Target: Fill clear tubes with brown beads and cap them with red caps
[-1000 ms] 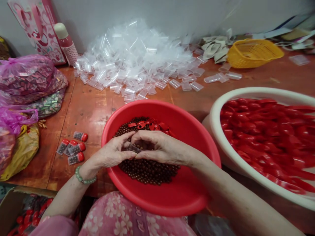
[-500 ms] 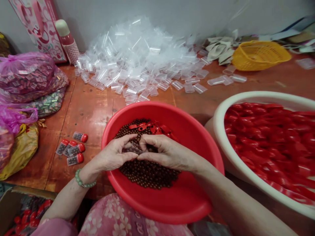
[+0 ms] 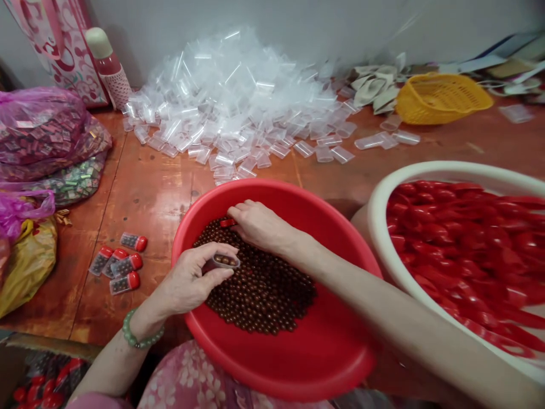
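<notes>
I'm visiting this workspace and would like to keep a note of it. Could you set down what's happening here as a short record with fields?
Left hand: holds a clear plastic tube with brown beads inside
Right hand: on the beads, beside a red plastic piece
Container in use: red plastic basin holding a heap of brown beads
On the wooden table: red-capped tubes of beads, a pile of clear tubes, a yellow basket
Beside the red basin: white basin full of red plastic pieces

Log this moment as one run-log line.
left hand: holds clear plastic tube with brown beads | right hand: on brown beads in red basin
</notes>
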`<state>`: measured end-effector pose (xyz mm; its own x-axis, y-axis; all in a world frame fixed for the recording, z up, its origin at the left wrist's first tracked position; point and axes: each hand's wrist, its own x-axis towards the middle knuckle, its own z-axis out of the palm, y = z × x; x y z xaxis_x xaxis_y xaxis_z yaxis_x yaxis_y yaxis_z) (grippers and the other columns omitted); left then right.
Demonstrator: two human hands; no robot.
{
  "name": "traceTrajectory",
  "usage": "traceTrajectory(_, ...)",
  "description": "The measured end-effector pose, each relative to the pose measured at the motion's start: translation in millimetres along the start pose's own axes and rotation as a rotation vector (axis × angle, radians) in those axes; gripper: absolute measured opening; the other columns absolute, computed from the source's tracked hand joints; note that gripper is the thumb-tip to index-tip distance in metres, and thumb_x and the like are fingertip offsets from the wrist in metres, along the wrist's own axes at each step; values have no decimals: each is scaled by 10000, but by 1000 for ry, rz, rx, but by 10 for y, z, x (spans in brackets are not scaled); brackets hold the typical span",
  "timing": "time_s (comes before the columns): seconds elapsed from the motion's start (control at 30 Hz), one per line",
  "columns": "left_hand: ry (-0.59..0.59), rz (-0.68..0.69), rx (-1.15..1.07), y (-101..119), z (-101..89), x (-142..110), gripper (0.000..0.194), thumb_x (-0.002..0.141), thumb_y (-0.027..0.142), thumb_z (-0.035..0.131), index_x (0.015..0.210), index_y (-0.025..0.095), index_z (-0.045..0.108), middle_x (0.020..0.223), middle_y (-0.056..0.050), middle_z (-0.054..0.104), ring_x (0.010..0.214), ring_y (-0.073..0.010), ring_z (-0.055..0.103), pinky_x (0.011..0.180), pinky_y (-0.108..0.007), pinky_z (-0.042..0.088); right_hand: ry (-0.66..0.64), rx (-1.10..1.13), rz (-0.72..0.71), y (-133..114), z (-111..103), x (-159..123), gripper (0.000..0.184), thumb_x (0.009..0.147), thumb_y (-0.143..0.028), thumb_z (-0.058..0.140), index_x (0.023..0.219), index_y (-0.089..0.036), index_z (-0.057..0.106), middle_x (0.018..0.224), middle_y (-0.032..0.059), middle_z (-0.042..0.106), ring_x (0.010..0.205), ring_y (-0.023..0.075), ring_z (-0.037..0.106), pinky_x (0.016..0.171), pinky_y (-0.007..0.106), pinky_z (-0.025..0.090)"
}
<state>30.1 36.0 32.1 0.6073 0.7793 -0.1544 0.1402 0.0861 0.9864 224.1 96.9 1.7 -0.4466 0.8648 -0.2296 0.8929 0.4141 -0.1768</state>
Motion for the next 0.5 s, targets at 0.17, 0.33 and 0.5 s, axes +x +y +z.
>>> traceTrajectory(0.17,55,-87,-119,-9,30,37,131,853,251,569,940,154,569,878,-38,643,832,-134,590,784,-272,441,-4,-7,-28,-17,141,171,213,894,-119,447,938,-81,652,974,191,696,973,282,595,825,370,380)
traceTrajectory(0.33,101,-111,-234,26,27,61,183,793,275,618,911,155,546,809,-17,608,761,-125,565,757,-278,447,113,166,1,-18,-63,-105,249,943,-247,430,1020,-119,629,1004,133,687,903,225,612,767,333,418)
traceTrajectory(0.5,193,-94,-216,11,58,61,220,752,263,672,919,160,573,831,-4,597,779,-113,555,787,-263,436,211,1209,-14,-128,-246,-556,274,884,-368,557,1075,-182,616,874,23,661,646,112,580,629,263,453)
